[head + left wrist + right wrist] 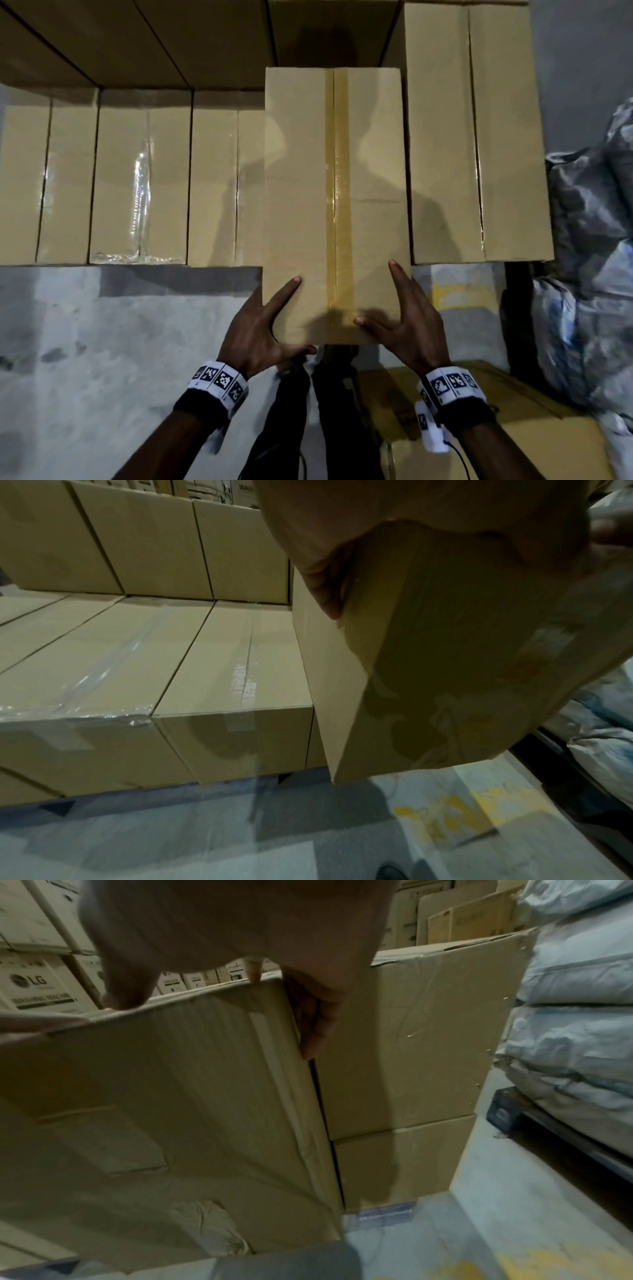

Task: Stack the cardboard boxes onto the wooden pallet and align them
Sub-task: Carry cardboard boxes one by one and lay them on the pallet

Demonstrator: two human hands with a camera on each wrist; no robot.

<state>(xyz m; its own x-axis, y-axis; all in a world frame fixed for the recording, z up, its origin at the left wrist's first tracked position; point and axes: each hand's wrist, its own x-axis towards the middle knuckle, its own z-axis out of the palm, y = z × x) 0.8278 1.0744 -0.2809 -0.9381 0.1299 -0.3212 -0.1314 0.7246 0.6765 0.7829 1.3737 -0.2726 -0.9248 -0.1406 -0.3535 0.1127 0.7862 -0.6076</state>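
Both hands hold the near end of the box [334,202]: the left hand [260,329] has its fingers spread on top with the thumb hooked under the near edge, and the right hand [407,318] lies flat-fingered on the top and right side. The box sits in the slot between the low row [137,178] on the left and the taller stack [476,137] on the right, its near end overhanging the row's front. To finish well, push it straight away, keeping it parallel to both neighbours, until its near face is flush with theirs.
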